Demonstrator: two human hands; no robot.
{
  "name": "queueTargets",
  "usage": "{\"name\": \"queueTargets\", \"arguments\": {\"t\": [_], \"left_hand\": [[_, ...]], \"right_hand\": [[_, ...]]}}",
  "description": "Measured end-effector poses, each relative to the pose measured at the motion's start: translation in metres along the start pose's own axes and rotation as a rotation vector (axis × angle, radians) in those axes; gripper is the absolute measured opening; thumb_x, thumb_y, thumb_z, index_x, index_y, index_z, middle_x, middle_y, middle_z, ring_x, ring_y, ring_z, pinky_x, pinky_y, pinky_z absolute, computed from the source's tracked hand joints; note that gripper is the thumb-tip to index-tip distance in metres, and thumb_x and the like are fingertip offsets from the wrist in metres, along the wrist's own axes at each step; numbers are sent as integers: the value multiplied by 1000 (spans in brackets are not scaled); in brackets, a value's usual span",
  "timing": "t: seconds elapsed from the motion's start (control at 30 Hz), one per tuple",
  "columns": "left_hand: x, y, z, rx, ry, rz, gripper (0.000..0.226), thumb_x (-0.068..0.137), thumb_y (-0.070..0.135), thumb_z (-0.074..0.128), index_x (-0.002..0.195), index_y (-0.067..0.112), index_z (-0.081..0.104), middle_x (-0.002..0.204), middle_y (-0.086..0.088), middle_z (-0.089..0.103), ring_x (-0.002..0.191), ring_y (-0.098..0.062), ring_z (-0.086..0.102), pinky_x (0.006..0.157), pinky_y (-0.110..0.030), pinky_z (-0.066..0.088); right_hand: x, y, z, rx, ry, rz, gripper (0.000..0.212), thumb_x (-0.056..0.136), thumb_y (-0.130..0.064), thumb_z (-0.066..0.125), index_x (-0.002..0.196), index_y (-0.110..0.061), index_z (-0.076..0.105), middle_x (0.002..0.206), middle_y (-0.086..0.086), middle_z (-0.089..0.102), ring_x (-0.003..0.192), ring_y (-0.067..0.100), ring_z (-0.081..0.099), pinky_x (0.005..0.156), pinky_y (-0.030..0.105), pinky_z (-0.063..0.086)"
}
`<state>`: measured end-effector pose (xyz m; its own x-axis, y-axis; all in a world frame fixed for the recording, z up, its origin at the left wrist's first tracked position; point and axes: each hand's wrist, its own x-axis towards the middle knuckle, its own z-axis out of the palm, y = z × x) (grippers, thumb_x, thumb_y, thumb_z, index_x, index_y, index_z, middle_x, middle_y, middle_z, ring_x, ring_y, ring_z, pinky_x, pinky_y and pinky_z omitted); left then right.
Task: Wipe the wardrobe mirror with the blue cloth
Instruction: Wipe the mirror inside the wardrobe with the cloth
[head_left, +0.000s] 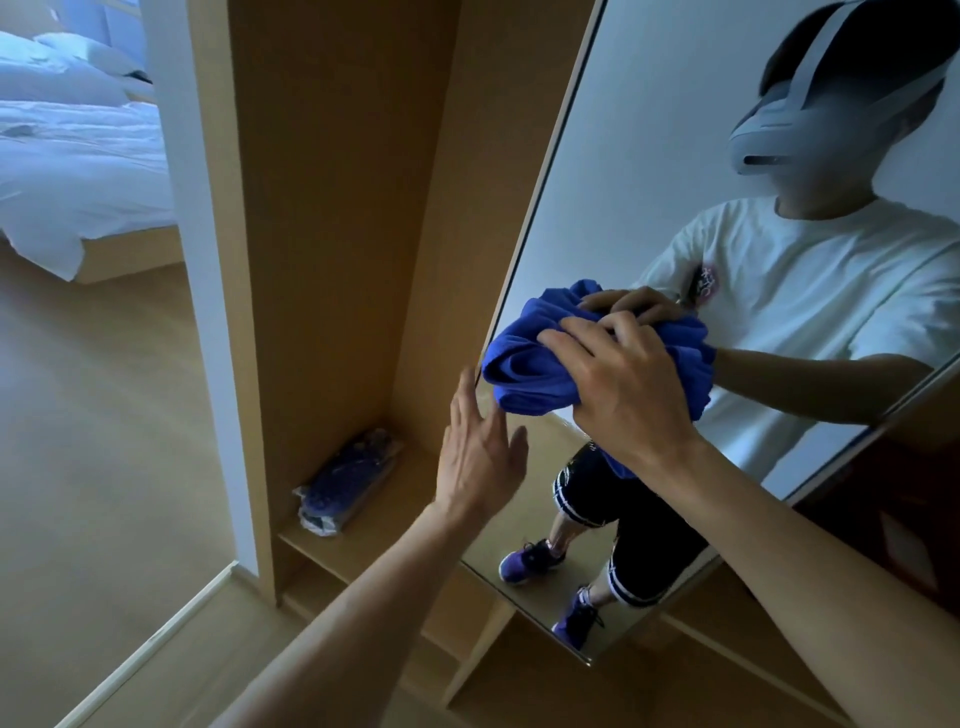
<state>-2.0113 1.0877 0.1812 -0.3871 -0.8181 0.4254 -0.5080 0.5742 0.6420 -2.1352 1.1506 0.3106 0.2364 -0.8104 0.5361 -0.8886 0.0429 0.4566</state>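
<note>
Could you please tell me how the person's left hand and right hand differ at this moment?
The right hand grips the bunched blue cloth against the mirror; the left hand holds nothing. The right hand's fingers curl; the left hand's are straight. The right hand is higher than the left. Both reach toward the mirror.

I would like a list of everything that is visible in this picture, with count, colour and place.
mirror: one, tall, right side
cloth: one, blue, bunched against the mirror
wardrobe: one, light wood, open, middle
shelf: one, light wood, low in the wardrobe
packet: one, dark blue in clear wrap, on the shelf
bed: one, white, upper left
floor: light wood, left
left hand: open, beside the mirror's left edge
right hand: grips the cloth
</note>
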Motion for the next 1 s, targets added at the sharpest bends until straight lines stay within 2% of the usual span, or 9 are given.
{"name": "queueTargets", "arguments": {"t": [0.13, 0.23, 0.3, 0.4, 0.53, 0.7, 0.77, 0.87, 1.0], "left_hand": [[15, -12, -8, -36, -47, -14, 65, 102, 30, 45, 160, 20, 20, 170, -10, 9, 158, -28, 1, 122, -47, 28], [22, -16, -12, -149, -23, 14, 63, 98, 28, 54, 156, 21, 30, 165, -6, 26, 156, -23, 18, 116, -47, 39], [25, -15, -14, -268, 32, 59, 71, 92, 20, 67, 153, 24, 31, 157, 4, 38, 142, -8, 38, 107, -40, 49], [31, -12, -17, -387, 56, 68, 76, 89, 18, 72, 151, 26, 30, 147, 11, 47, 124, 12, 41, 97, -29, 51], [38, -14, -19, -444, -16, 31, 79, 93, 22, 69, 157, 19, 21, 150, 3, 48, 132, -7, 49, 105, -39, 50], [38, -23, -21, -447, -59, -20, 79, 90, 7, 63, 157, 15, 23, 148, -8, 46, 135, -20, 45, 108, -46, 44], [36, -29, -23, -456, -66, -5, 81, 84, -3, 59, 156, 13, 26, 145, -8, 47, 133, -24, 44, 106, -45, 45], [33, -40, -25, -490, -95, 25, 86, 77, -10, 55, 153, 18, 27, 140, 6, 43, 131, -22, 45, 96, -36, 46], [33, -47, -29, -489, -139, 32, 85, 79, -8, 57, 152, 21, 26, 147, 2, 42, 128, -22, 47, 84, -32, 46]], "right_hand": [[-14, 1, 2, -30, 17, -50, 53, 80, -1, 54, 130, -15, 62, 129, 9, 65, 98, 35, 57, 80, 48, 49], [-21, -2, 2, -45, -1, -57, 54, 79, -1, 54, 131, -14, 62, 130, 10, 65, 98, 36, 57, 80, 48, 49], [-22, -3, 1, -45, -18, -46, 55, 80, -2, 59, 132, -15, 61, 132, 10, 64, 100, 35, 57, 82, 47, 50], [-26, -3, 2, -49, -20, -17, 55, 80, -2, 63, 133, -16, 61, 134, 8, 64, 102, 34, 56, 82, 47, 49], [-34, 1, 6, -48, 16, 10, 53, 82, -4, 62, 133, -17, 61, 136, 6, 63, 104, 33, 55, 81, 45, 46], [-52, 2, 15, -80, 18, -28, 48, 87, -7, 60, 134, -17, 60, 138, 7, 61, 105, 33, 55, 82, 44, 44], [-55, 3, 17, -81, 21, -58, 47, 87, -5, 57, 133, -16, 61, 138, 7, 61, 103, 34, 55, 81, 45, 45], [-58, 3, 18, -61, 37, -56, 45, 88, -6, 63, 132, -16, 62, 138, 5, 62, 103, 34, 56, 83, 45, 46], [-52, 0, 13, -33, 59, -27, 44, 88, -10, 71, 131, -15, 65, 136, 5, 64, 104, 34, 58, 84, 45, 47]]}}
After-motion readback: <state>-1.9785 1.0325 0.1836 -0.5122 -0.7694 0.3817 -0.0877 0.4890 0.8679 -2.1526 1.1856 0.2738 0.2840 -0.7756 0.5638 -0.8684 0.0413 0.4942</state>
